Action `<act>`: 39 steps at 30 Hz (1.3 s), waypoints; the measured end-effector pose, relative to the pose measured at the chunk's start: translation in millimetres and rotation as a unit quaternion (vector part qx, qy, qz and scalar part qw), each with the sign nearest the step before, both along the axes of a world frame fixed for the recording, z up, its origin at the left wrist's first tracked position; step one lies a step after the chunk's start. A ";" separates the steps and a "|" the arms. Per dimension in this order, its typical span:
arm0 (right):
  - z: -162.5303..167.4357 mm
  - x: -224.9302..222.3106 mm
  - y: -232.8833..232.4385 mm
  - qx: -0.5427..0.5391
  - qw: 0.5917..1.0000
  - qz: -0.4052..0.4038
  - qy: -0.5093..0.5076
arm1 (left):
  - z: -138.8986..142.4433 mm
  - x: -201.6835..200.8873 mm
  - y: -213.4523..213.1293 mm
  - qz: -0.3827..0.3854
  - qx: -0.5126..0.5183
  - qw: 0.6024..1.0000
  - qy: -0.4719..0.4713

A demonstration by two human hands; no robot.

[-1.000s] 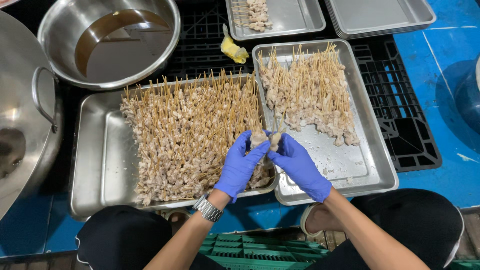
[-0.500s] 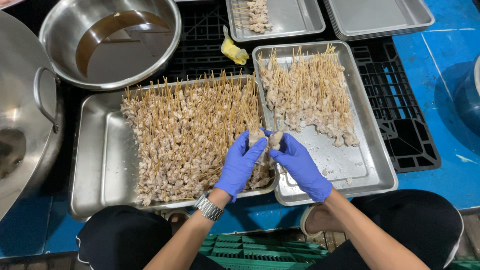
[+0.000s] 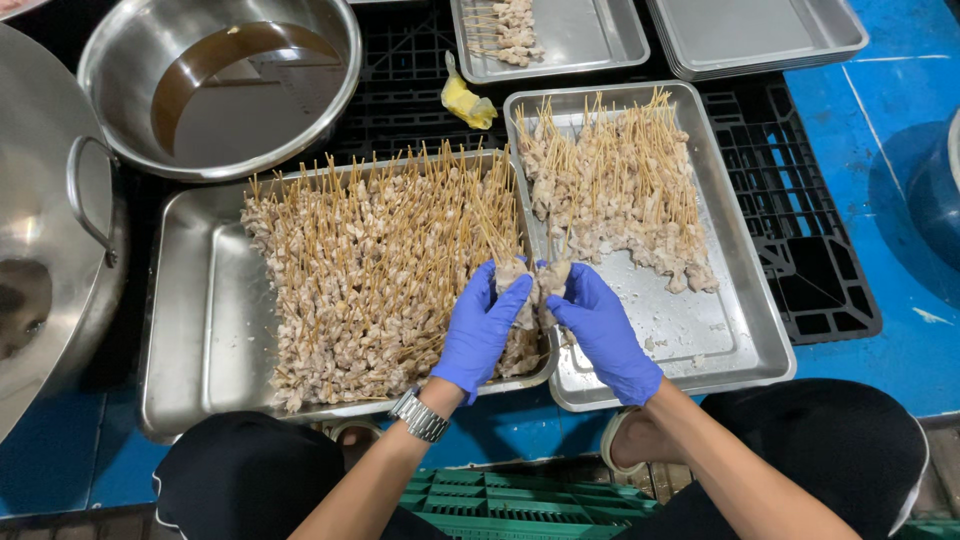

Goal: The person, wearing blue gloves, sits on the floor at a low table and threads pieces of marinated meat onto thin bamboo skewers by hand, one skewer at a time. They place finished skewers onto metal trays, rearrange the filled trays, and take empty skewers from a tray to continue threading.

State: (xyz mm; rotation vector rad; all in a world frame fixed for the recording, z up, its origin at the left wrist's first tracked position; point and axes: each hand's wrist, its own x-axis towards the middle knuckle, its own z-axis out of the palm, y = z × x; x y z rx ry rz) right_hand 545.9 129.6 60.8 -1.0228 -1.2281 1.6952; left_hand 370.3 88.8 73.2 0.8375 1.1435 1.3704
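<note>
At my far left sits a big steel pot (image 3: 40, 230) with a loop handle, and beside it a round steel bowl (image 3: 215, 85) holding brown liquid. Below that bowl lies the large steel tray (image 3: 190, 340), heaped with raw meat skewers (image 3: 370, 270), pale chunks at the near end and bamboo sticks fanning away from me. My left hand (image 3: 480, 330), in a blue glove with a metal watch (image 3: 418, 416) at the wrist, is curled around a meat skewer (image 3: 530, 280) that I hold just above the seam between the two trays. The meat on it is pale, pinkish-grey and lumpy, bunched low on the stick, and the stick points away from me. My right hand (image 3: 600, 330), also gloved in blue, pinches the same skewer from the other side, fingertips close to my left ones. To the right is the second tray (image 3: 740, 330), with a smaller row of finished skewers (image 3: 620, 200) across its far half.
</note>
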 end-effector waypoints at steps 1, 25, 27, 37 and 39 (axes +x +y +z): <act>-0.8 0.5 -0.4 0.004 1.000 -0.003 -0.009 | -0.3 0.4 -0.5 0.000 0.001 1.000 -0.003; 10.1 3.2 6.6 -0.013 1.000 -0.011 0.008 | -3.6 -15.6 2.4 -0.056 -0.104 0.987 -0.110; 15.3 2.9 2.3 -0.004 0.999 0.008 -0.034 | -5.1 -11.0 2.0 -0.078 -0.055 0.992 -0.085; 21.9 13.2 1.0 -0.002 0.997 0.036 -0.071 | -0.5 -13.3 -0.1 -0.095 -0.008 0.995 0.011; 15.4 15.9 1.5 0.017 0.997 0.040 -0.064 | 0.4 -15.0 0.0 -0.113 -0.019 0.993 0.002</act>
